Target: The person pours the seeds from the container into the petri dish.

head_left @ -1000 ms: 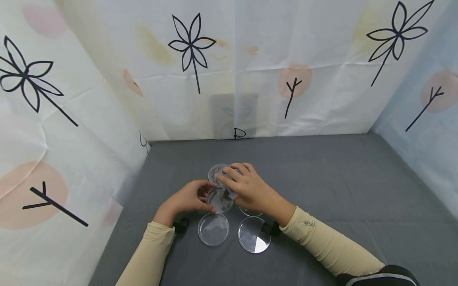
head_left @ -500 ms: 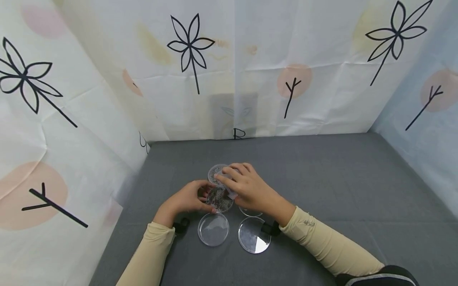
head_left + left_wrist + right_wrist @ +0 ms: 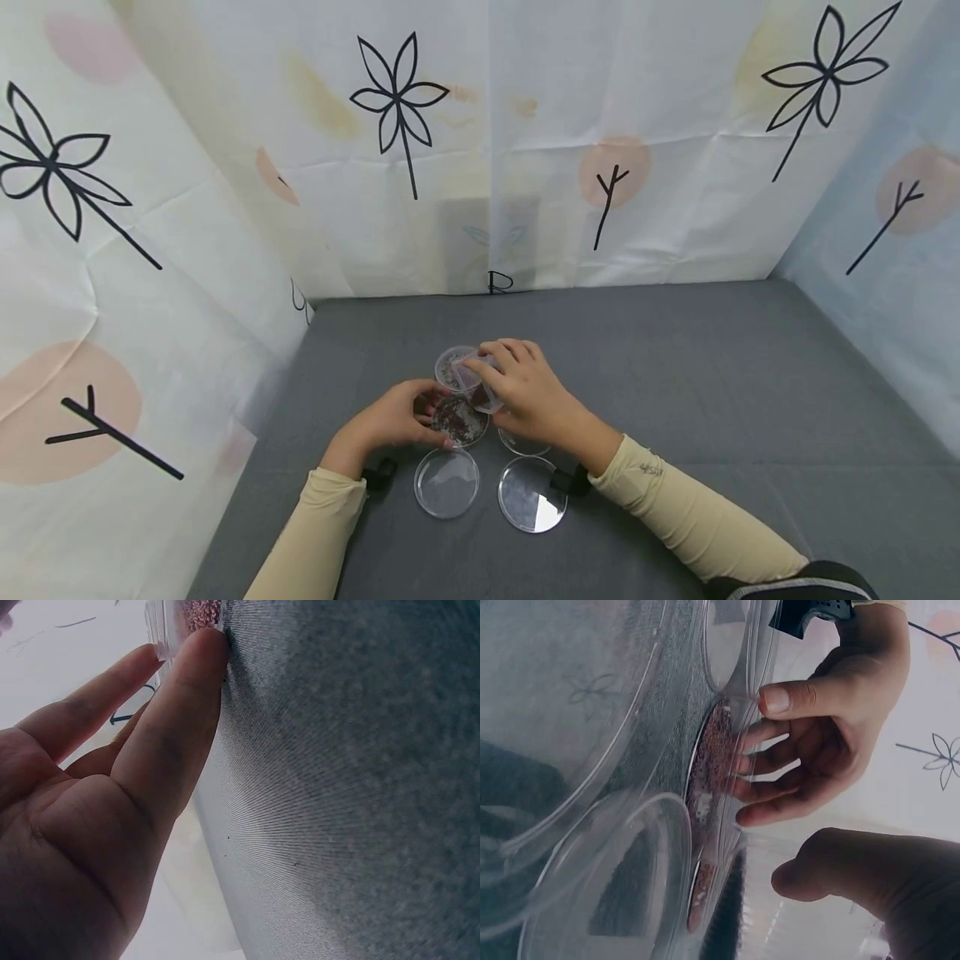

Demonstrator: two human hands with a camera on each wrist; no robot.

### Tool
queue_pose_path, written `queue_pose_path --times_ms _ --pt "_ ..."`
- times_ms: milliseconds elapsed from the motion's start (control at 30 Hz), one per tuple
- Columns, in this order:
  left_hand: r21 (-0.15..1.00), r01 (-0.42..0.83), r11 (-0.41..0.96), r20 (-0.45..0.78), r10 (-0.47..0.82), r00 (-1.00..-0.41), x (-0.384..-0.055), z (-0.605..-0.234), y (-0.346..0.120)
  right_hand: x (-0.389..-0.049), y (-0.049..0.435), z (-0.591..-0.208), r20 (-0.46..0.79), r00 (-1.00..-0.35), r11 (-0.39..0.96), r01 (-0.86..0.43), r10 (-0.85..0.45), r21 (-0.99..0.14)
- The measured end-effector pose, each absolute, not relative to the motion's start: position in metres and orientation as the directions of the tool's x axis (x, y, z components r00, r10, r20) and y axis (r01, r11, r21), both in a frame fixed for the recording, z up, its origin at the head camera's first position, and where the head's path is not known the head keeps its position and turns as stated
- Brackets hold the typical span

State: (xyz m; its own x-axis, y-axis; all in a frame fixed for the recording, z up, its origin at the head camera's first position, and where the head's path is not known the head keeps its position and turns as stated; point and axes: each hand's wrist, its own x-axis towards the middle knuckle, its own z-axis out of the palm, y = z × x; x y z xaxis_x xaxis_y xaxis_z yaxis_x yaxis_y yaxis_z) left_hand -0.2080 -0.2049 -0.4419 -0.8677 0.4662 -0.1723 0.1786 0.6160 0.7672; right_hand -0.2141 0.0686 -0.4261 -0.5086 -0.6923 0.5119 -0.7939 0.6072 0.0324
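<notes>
My left hand (image 3: 401, 414) grips the left side of a clear petri dish (image 3: 462, 427), thumb at the near edge and fingers at the far edge. Reddish and whitish grains are spread over its bottom; the left wrist view shows some of these grains (image 3: 201, 613) close by the thumb. Over the dish's far right edge, my right hand (image 3: 531, 392) holds a small clear plastic container (image 3: 484, 398), tilted, with dark reddish stuff inside. Just beyond is a second petri dish (image 3: 450, 367) with speckled grains, partly covered by the container. In the right wrist view the left fingers (image 3: 769, 761) touch the dish wall.
Toward the near side lie two round clear dishes or lids, a left one (image 3: 447, 485) and a right one (image 3: 531, 496). Another clear dish (image 3: 522, 444) is partly hidden under the right hand. Grey cloth (image 3: 675, 358) covers the table; patterned curtains (image 3: 525, 108) enclose it.
Grains have built up in the gripped dish, from sparse to a grey layer, now with reddish ones. The right hand has shifted slightly, turning the container. The left hand stays put.
</notes>
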Motion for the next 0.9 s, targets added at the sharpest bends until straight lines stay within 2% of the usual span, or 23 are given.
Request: queue_pose_path --times_ms 133,367,567,700,900 --pt "0.773 0.181 0.609 -0.171 0.474 -0.864 -0.209 -0.445 -0.206 -0.216 0.077 -0.427 0.496 -0.602 0.647 -0.756 -0.626 -0.101" --pt "0.770 0.185 0.610 -0.165 0.471 -0.867 -0.208 -0.446 -0.208 -0.222 0.106 -0.425 0.412 -0.764 0.638 -0.643 -0.496 -0.423" --pt "0.777 0.186 0.601 -0.158 0.472 -0.868 -0.209 -0.446 -0.208 -0.235 0.141 -0.422 0.368 -0.843 0.568 -0.536 -0.392 -0.625" --pt "0.784 0.183 0.593 -0.153 0.471 -0.869 -0.209 -0.445 -0.208 -0.244 0.168 -0.420 0.331 -0.883 0.543 -0.466 -0.333 -0.699" --pt "0.786 0.177 0.592 -0.161 0.473 -0.866 -0.207 -0.446 -0.210 -0.246 0.202 -0.426 0.254 -0.919 0.579 -0.387 -0.301 -0.717"
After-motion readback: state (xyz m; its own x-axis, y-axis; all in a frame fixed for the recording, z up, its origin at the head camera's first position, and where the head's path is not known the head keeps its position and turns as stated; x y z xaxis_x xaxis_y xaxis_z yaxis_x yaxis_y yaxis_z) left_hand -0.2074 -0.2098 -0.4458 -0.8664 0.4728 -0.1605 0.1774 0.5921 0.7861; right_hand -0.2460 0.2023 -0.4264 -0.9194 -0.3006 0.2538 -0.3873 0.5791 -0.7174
